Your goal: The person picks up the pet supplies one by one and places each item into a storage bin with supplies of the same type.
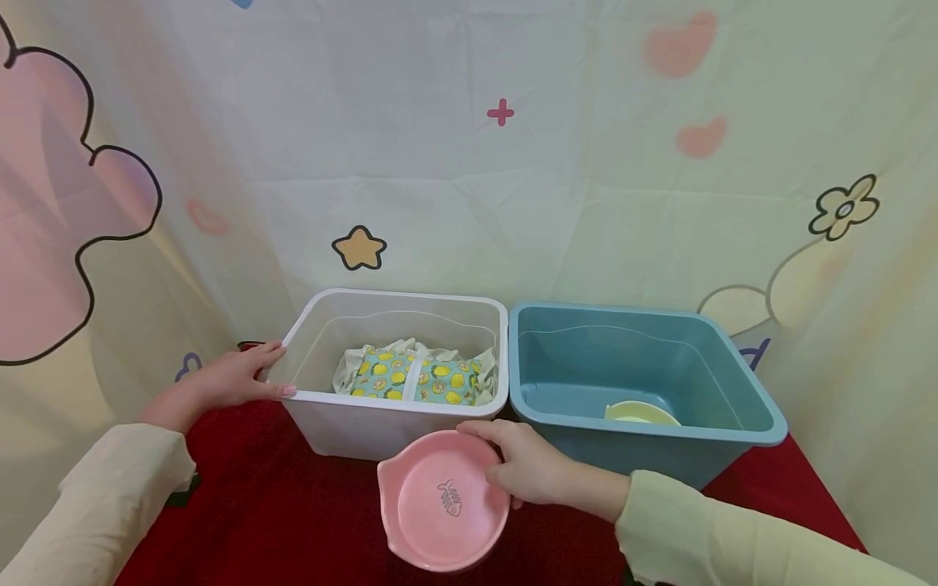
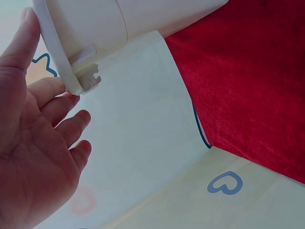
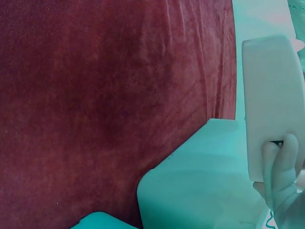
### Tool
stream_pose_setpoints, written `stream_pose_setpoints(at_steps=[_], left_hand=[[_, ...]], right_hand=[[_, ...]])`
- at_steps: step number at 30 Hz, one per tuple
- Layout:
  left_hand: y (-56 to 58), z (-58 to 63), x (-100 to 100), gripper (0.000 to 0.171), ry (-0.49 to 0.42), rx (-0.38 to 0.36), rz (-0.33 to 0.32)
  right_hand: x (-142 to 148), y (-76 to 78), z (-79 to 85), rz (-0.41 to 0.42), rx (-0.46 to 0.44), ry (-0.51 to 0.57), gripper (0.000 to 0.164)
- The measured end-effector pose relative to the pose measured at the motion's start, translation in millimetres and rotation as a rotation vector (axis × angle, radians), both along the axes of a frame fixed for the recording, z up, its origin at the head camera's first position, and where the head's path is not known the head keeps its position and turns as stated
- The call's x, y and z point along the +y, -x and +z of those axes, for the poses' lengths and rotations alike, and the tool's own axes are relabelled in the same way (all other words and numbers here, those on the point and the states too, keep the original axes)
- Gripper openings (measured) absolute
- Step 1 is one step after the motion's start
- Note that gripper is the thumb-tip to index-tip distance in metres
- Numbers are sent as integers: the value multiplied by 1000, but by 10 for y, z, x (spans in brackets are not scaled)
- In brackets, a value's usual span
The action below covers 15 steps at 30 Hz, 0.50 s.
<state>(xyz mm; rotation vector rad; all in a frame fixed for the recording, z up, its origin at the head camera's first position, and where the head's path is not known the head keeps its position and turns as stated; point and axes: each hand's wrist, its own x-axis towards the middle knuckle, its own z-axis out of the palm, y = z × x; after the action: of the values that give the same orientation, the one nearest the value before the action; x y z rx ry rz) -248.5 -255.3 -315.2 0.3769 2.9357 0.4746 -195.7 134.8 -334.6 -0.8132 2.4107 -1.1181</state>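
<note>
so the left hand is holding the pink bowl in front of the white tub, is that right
Wrong hand: the right hand, not the left hand, holds the pink bowl in front of the white tub, as the head view shows.

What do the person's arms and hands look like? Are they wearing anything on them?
The left sleeve and right sleeve are both long, plain and pale cream, with wide, loose cuffs at the ends. The left hand and right hand are bare, with no gloves.
</note>
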Motion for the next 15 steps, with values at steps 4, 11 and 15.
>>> stream_pose_setpoints(at_steps=[4,11,15], left_hand=[[5,-10,-9,88,2,5,-3],[10,-18,-13,88,0,11,-7],[9,-17,-10,88,-6,12,-8]], right_hand=[[27,0,52,-7,1,-6,56],[71,2,136,-28,10,-4,57],[86,3,170,-45,5,-5,56]])
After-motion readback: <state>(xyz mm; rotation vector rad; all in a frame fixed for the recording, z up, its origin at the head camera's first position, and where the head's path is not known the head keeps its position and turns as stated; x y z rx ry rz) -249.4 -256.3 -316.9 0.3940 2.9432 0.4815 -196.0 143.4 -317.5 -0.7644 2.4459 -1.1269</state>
